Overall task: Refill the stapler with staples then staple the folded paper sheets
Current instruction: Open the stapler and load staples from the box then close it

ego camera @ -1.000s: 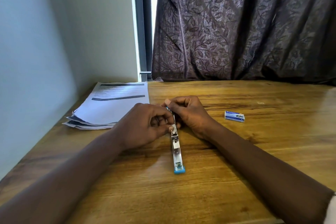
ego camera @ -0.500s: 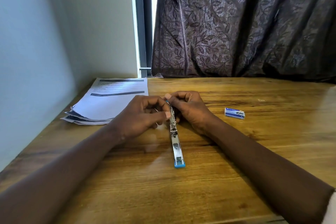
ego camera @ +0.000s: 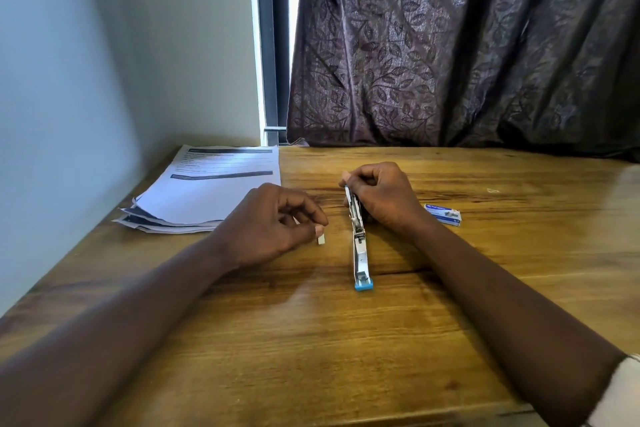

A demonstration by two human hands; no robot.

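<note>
Paper sheets (ego camera: 207,191): a loose stack at the far left of the table (ego camera: 346,357), against the wall, untouched and not yet stapled.
Left hand (ego camera: 273,224): it has come away from the stapler, where it was working half a second ago, and now sits just left of it, fingertips pinched on a small pale strip of staples (ego camera: 321,239) whose lower end touches the wood.
Stapler (ego camera: 358,236): lying open along the table between the hands, blue end toward the person, metal channel exposed.
Right hand (ego camera: 379,198): closed around the stapler's far end, holding it steady.
Staple box (ego camera: 443,214): just right of that hand, flat on the table.
Channel contents: too small to tell, possibly still empty.
Reading: the strip looks ready, so loading seems the next step.
</note>
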